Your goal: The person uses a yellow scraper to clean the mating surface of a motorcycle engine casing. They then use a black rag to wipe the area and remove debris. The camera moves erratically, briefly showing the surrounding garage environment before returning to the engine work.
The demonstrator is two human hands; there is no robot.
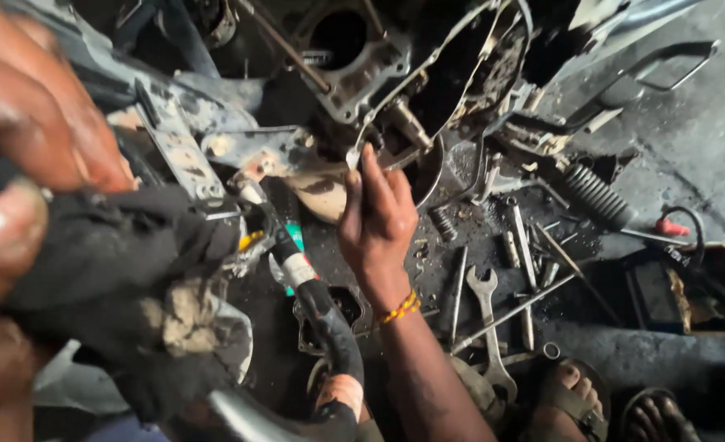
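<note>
Greasy black rag [125, 278] is being gripped in the left hand [18, 164], close to the lens and blurred. Right hand [376, 225] is being held fingers-up against the stripped engine casing [428, 90] — pinching a small part or not, cannot be told. Casing is already being opened up — spanners [488, 311] are lying loose on the floor, just right of the wrist.
</note>
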